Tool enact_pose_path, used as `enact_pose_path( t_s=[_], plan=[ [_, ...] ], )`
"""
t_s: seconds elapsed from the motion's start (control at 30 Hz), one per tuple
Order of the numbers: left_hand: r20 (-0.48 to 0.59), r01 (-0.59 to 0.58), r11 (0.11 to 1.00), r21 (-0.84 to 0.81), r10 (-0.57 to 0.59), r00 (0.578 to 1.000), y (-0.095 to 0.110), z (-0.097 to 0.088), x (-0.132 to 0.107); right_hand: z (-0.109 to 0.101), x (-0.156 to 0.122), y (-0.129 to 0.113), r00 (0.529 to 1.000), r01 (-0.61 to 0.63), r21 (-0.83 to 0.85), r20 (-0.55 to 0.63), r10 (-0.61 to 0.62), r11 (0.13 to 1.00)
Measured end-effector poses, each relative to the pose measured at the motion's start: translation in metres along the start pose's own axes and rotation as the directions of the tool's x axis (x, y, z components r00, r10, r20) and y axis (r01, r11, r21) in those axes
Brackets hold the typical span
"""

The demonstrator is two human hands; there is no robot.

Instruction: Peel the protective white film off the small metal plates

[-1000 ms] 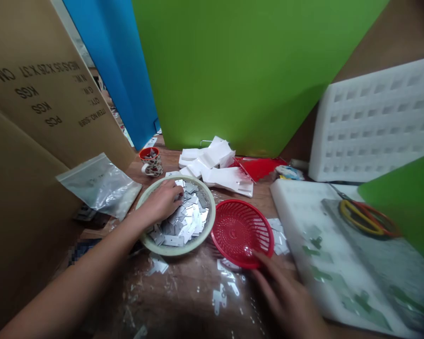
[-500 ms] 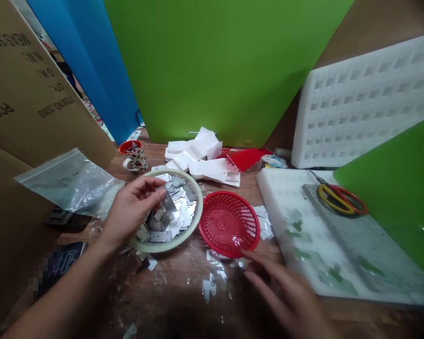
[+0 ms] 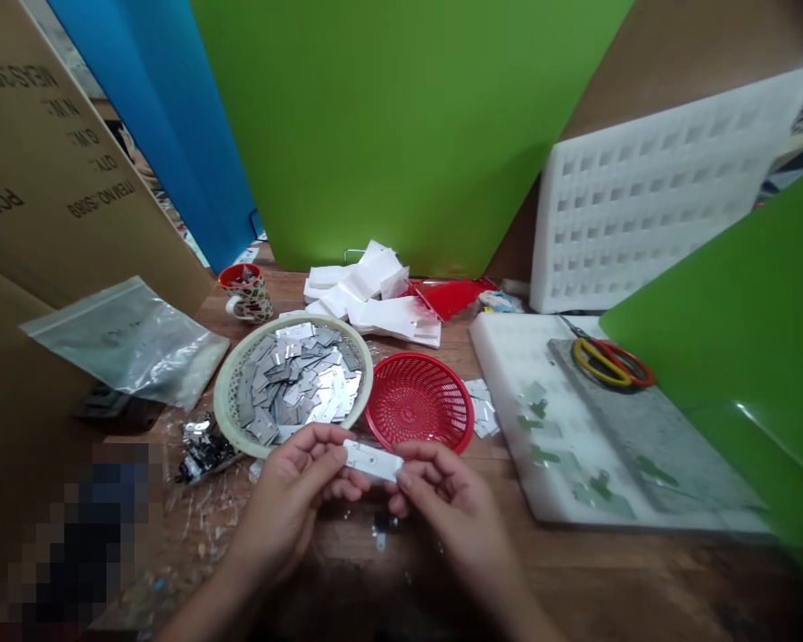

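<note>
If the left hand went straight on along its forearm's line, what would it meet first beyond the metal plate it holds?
Probably the red basket, just beyond the left hand and metal plate; depth is unclear, so the hand might pass above the rim.

Smooth metal plate, wooden tabletop

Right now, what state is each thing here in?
Flat silver metal plate: held at its ends by left hand and right hand.
Round pale-green plastic basket: mouth up, heaped with metal pieces.
Round red plastic basket: mouth up, mesh bottom showing.
Patterned orange-rimmed mug: upright, holding small pieces.
Yellow-and-orange-handled scissors: lying on grey slab.
</note>
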State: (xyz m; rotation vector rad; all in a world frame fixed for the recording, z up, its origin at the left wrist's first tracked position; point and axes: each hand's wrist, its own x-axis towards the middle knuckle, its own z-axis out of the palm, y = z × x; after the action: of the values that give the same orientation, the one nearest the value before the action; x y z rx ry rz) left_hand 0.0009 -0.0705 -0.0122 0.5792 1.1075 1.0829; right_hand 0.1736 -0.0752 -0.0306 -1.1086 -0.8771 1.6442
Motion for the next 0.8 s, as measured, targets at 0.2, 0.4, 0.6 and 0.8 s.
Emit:
enact_pose_path(
  t_s=[0.2, 0.4, 0.6, 0.8],
  plan=[
    [-0.015, 0.044, 0.999, -0.021, -0.044, 0.999, -0.003, -0.001, -0.006, -0.004, -0.002, 0.001, 1.000, -0.004, -0.055, 0.009, 0.005, 0.998],
    [-0.011, -0.013, 0.999, 0.031, 0.013, 1.000, -0.010, -0.005, -0.006, -0.018, -0.006, 0.008, 0.834, 0.528, -0.546, 0.190, -0.518, 0.651],
    [-0.040, -0.146, 0.969, 0.200, 0.158, 0.987, -0.014, -0.014, -0.006, -0.021, -0.003, 0.006, 0.770, 0.584, -0.646, 0.249, -0.588, 0.491],
    [-0.020, -0.191, 0.938, 0.290, 0.205, 0.979, -0.012, -0.012, -0.004, -0.018, 0.004, 0.001, 0.691, 0.665, -0.661, 0.367, -0.623, 0.347]
  ],
)
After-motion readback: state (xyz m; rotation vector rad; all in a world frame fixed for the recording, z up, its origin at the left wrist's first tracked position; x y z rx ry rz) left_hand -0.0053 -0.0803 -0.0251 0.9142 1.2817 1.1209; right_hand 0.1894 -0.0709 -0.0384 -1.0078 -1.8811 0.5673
